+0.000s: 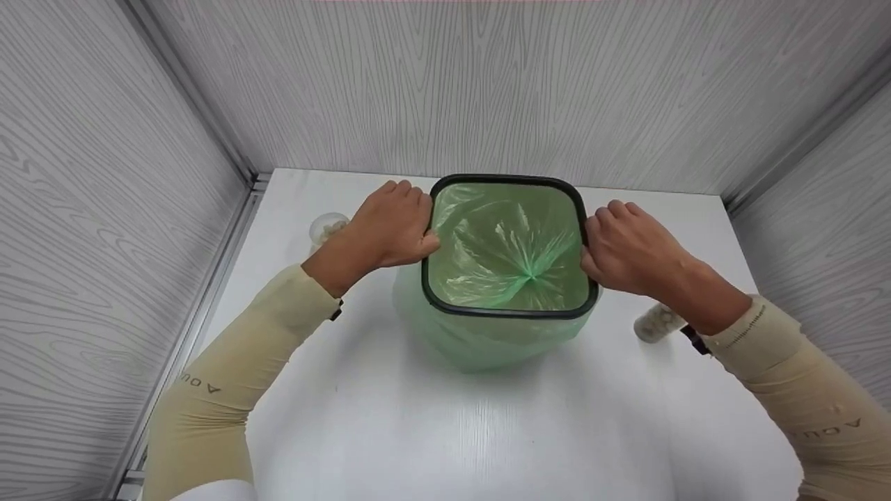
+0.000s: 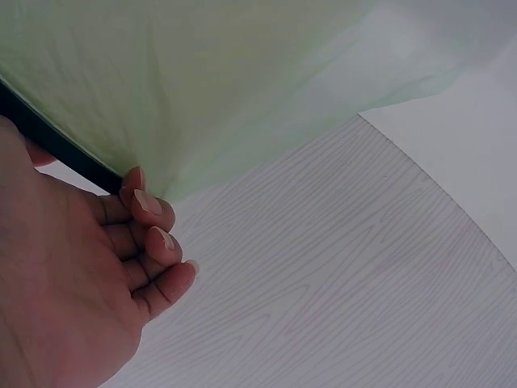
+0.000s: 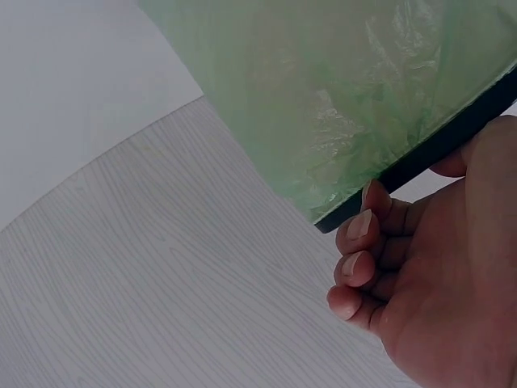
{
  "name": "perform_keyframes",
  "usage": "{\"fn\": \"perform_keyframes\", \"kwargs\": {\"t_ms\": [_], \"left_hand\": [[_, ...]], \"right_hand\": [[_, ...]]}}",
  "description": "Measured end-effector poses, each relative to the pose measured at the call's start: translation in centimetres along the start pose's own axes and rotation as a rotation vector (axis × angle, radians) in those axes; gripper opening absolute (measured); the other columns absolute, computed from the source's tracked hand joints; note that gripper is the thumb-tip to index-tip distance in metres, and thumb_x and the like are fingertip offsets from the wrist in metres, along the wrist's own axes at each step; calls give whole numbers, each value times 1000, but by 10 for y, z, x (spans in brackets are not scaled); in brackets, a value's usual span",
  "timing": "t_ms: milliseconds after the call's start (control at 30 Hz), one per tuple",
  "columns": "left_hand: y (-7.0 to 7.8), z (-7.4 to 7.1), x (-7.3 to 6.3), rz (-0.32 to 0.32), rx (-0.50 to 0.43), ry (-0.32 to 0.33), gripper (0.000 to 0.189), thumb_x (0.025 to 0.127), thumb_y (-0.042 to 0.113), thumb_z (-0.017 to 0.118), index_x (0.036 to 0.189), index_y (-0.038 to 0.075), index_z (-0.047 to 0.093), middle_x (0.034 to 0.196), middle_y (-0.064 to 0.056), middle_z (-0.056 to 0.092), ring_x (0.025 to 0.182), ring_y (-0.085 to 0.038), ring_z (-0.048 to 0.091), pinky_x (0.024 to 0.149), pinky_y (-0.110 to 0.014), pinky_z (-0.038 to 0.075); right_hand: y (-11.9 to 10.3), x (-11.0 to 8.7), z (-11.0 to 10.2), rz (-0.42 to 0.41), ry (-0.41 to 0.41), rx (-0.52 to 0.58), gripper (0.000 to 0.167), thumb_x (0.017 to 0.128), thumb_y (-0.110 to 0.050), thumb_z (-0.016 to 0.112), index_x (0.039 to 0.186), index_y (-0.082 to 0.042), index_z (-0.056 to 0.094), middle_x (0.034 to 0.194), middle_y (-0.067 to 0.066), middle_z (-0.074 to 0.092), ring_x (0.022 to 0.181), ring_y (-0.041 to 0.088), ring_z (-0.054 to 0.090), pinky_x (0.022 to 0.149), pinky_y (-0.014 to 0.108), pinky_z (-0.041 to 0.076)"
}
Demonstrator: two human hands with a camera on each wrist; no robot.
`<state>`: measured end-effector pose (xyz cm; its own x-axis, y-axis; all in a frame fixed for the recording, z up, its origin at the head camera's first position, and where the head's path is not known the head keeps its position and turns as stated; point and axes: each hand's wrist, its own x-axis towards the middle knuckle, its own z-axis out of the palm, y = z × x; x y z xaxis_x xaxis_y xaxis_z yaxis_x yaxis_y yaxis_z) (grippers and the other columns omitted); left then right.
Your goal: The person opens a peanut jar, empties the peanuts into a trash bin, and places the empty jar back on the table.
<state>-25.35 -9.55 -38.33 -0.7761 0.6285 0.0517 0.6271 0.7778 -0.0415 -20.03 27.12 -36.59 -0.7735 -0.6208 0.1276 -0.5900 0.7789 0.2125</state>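
Observation:
A small bin lined with a thin green bag stands mid-table, the bag folded over its sides and held by a black rim ring. My left hand grips the ring's left side and my right hand grips its right side. In the left wrist view the left hand has its fingers curled under the black ring, against the green bag. The right wrist view shows the right hand curled likewise under the ring beside the bag.
The bin stands on a white table enclosed by grey wood-grain walls at the back and on both sides. A small clear jar stands left of the bin behind my left hand. Another jar lies near my right wrist.

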Motion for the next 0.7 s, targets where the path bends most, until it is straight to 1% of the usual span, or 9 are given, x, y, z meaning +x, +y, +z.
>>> {"fn": "perform_keyframes", "kwargs": {"t_ms": [233, 467, 700], "left_hand": [[0, -1, -1, 5, 2, -33, 44, 90, 32, 33, 99, -2, 59, 97, -19, 60, 96, -37, 54, 94, -48, 44], [-1, -2, 1, 14, 5, -36, 44, 90, 33, 34, 99, -2, 58, 98, -19, 61, 96, -37, 54, 93, -48, 44], [0, -4, -1, 20, 2, -23, 41, 89, 32, 34, 96, -1, 58, 94, -18, 60, 91, -35, 53, 89, -47, 44]], "right_hand": [[-4, -4, -2, 5, -4, -8, 28, 93, -19, 39, 70, -3, 41, 67, 9, 40, 66, 27, 37, 64, 38, 33], [-5, -4, -5, -3, -15, -9, 30, 94, -20, 40, 70, -3, 42, 67, 9, 40, 66, 27, 38, 65, 38, 34], [-6, -4, -7, -5, -18, -6, 30, 94, -21, 41, 70, -4, 41, 67, 8, 40, 66, 27, 38, 64, 39, 35]]}}
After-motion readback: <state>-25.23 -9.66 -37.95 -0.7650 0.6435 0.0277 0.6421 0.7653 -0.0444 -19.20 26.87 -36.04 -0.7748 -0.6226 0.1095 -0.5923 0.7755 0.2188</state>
